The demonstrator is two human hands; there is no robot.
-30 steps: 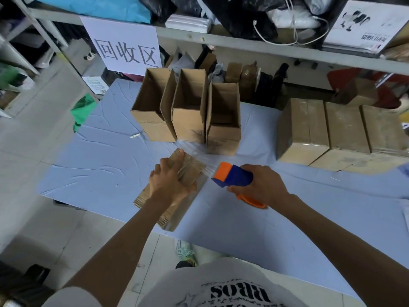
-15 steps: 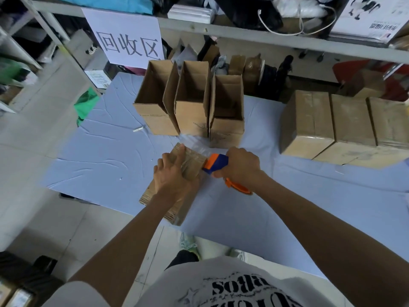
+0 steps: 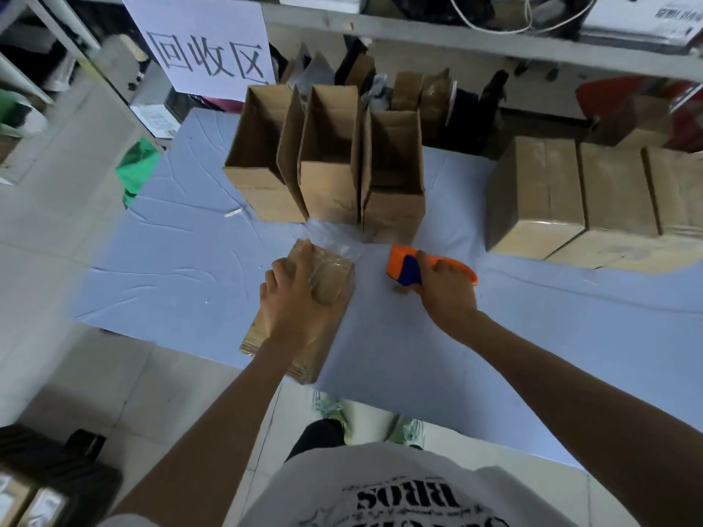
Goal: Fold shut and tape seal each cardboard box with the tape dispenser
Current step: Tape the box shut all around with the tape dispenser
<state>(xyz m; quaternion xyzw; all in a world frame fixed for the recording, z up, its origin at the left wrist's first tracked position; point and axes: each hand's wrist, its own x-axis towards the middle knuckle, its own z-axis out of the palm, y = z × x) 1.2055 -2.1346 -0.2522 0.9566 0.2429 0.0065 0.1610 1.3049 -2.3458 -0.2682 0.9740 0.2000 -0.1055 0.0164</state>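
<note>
Pressing down on a closed cardboard box (image 3: pixel 331 292), the left hand (image 3: pixel 293 298) lies on its top with the fingers stretched forward, one of them reaching to the far left corner. This box stands at the near edge of the table (image 3: pixel 182 271), which is covered with a light blue cloth, and one corner of the box goes a little over that edge. A strip of clear tape (image 3: pixel 327 260) shines across the top of the box, and its end sticks out past the far edge.

The right hand (image 3: pixel 445 294) is curled around the tape dispenser (image 3: pixel 405 266), an orange and blue one. The dispenser is to the right of the box and apart from it, low over the cloth; I cannot tell if it touches the cloth.

Behind the hands three open boxes stand side by side with their flaps up: the left open box (image 3: pixel 262 180), the middle open box (image 3: pixel 327 184) and the right open box (image 3: pixel 395 211). At the right side of the table three sealed boxes (image 3: pixel 540 192) stand in a row, touching each other. A small white scrap (image 3: pixel 233 214) lies on the cloth left of the open boxes.

A white paper sign (image 3: pixel 205 47) with three printed characters hangs from the shelf (image 3: pixel 456 36) above. Brown tape rolls (image 3: pixel 433 97) stand under the shelf behind the open boxes
</note>
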